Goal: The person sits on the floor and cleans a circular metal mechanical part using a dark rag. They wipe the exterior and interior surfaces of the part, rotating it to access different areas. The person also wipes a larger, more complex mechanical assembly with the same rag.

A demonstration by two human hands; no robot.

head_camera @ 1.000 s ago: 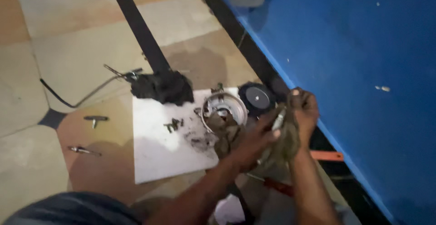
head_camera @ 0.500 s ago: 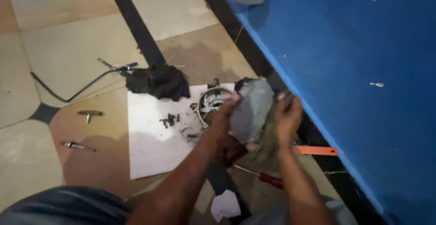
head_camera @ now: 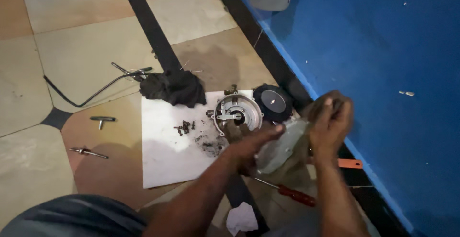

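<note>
Head view: left hand [head_camera: 254, 141] and right hand [head_camera: 330, 119] grip grey metal housing [head_camera: 282, 146], apparently wiping it with a dirty rag [head_camera: 314, 110]; next, steady rotation needed.

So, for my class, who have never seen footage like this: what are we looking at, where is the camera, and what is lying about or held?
The one picture comes from a camera worn on a person's head, looking down at their bare hands. The left hand and right hand together hold a grey metal part, which is blurred. On the tiled floor lies a white sheet bearing small screws, a round metal housing, a black disc and a black cloth. A red-handled screwdriver lies nearby, beside a blue wall.
</note>
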